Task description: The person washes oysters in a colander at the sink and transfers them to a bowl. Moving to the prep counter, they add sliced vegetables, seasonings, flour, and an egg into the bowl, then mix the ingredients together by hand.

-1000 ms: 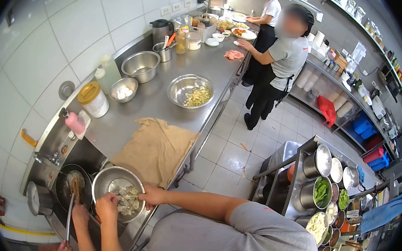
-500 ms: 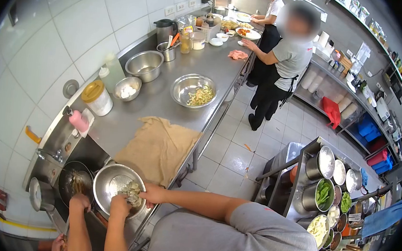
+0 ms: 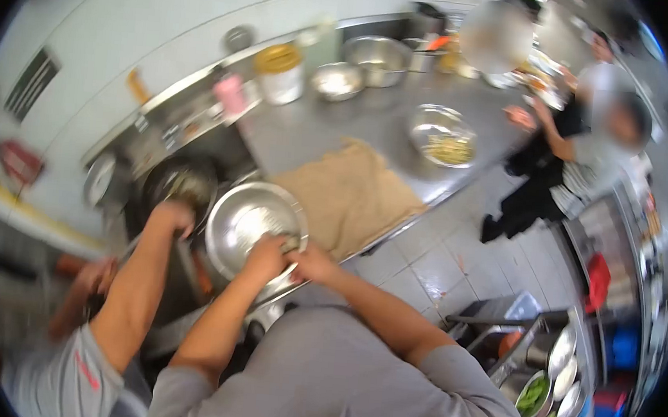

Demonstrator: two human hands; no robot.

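A steel mixing bowl (image 3: pixel 249 211) is tilted at the sink's edge. My right hand (image 3: pixel 315 263) grips its near right rim. My left hand (image 3: pixel 267 257) is inside the bowl, with its fingers curled at pale greyish food pieces (image 3: pixel 290 243). Those pieces are mostly hidden by my hand and blurred, so their kind is unclear. Left of the bowl, a co-worker's hand (image 3: pixel 174 215) is over a dark pan (image 3: pixel 159 187) in the sink.
A tan cloth (image 3: pixel 350 198) lies on the steel counter right of the bowl. Behind stand a bowl of shredded vegetables (image 3: pixel 450 149), a yellow-lidded tub (image 3: pixel 280 79) and a pink bottle (image 3: pixel 231 94). Another person (image 3: pixel 558 148) stands at the counter's far end. Pots of food line the lower right.
The view has swung left, so the scene sits farther right and is blurred. More of the co-worker at the left shows. Both my hands remain at the bowl.
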